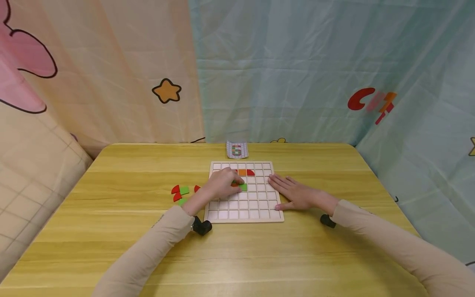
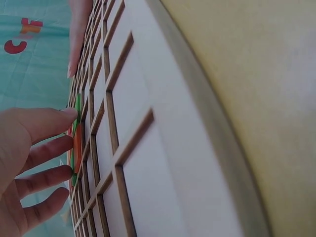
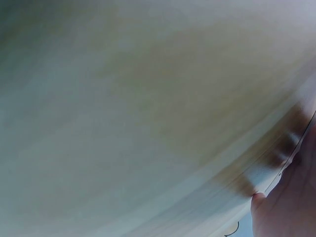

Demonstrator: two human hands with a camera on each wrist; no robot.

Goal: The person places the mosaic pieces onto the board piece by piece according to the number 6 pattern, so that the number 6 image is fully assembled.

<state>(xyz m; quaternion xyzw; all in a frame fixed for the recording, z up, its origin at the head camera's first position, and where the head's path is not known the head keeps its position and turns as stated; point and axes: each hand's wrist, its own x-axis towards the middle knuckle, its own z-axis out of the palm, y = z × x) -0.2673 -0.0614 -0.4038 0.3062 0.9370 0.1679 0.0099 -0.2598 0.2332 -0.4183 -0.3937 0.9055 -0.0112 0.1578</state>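
A white grid board (image 1: 256, 215) with wooden lines lies on the table, holding several coloured tiles. My left hand (image 1: 222, 183) is over its left-middle part, thumb and fingertips touching the tiles there. In the left wrist view, the thumb rests at a green tile (image 2: 78, 104) and the fingers lie spread along a red-orange tile (image 2: 77, 140). Another green tile (image 1: 243, 187) lies beside the thumb. Farther up are an orange square (image 1: 242, 172) and a red quarter-round tile (image 1: 250, 173). My right hand (image 1: 295, 194) lies flat, fingers extended over the board's right edge.
Loose red quarter-round tiles (image 1: 175, 189) and green squares (image 1: 184, 190) lie left of the board. A small card (image 1: 237, 150) with a coloured grid figure lies behind it. Printed curtains (image 1: 267, 82) hang beyond the wooden table (image 1: 237, 260).
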